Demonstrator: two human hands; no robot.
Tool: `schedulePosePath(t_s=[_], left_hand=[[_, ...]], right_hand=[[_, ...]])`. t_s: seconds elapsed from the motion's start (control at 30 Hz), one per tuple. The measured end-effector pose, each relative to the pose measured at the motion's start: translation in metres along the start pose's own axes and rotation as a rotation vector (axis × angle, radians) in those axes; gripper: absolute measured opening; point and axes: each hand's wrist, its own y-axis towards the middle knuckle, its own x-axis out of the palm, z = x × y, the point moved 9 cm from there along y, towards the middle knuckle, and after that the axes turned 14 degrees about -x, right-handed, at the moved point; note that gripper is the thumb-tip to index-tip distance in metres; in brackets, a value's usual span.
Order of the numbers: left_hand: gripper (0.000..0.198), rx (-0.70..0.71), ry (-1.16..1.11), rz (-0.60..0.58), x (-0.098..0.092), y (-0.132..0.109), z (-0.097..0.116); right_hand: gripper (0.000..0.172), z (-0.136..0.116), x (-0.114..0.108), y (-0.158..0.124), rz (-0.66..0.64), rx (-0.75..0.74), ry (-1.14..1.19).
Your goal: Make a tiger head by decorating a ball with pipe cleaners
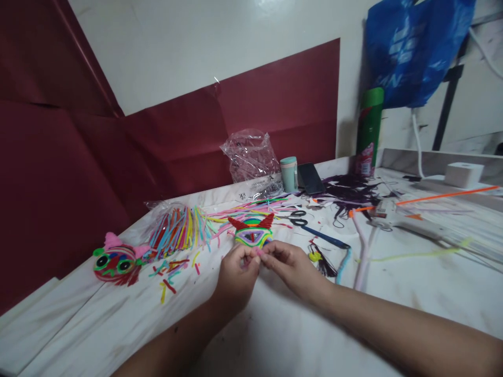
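Observation:
My left hand (236, 275) and my right hand (288, 264) meet at the middle of the white table (283, 335), fingertips pinched together on a small pink pipe-cleaner piece (258, 252). Just behind them lies a pipe-cleaner mask (252, 231) with red horns and a green and purple face. A second, finished mask (117, 262) with pink ears and big round eyes lies at the far left. A bag of coloured pipe cleaners (178, 230) rests between the two masks.
Cut pipe-cleaner bits (171, 272) litter the table left of my hands. Black scissors (298, 219), a blue pipe cleaner (343, 262), a glue gun (387, 212), a teal cup (289, 174), a phone (310, 179), a green can (368, 133) and crumpled plastic (251, 157) stand behind.

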Motion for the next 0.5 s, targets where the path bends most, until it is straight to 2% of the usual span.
schedulePosePath(t_s=[0.07, 0.2, 0.37, 0.5], left_hand=[[0.012, 0.052, 0.062, 0.012, 0.000, -0.001, 0.005], [0.014, 0.159, 0.206, -0.053, 0.006, 0.000, 0.007], [0.017, 0.401, 0.342, -0.061, 0.016, -0.006, 0.001], [0.017, 0.431, 0.425, -0.102, 0.026, -0.011, -0.011]], right_hand=[[0.020, 0.000, -0.002, 0.000, 0.002, -0.017, -0.019], [0.020, -0.003, -0.004, 0.002, -0.056, -0.055, -0.166], [0.018, -0.013, 0.008, 0.005, -0.306, -0.238, -0.469], [0.017, -0.013, 0.017, -0.001, -0.470, -0.305, -0.518]])
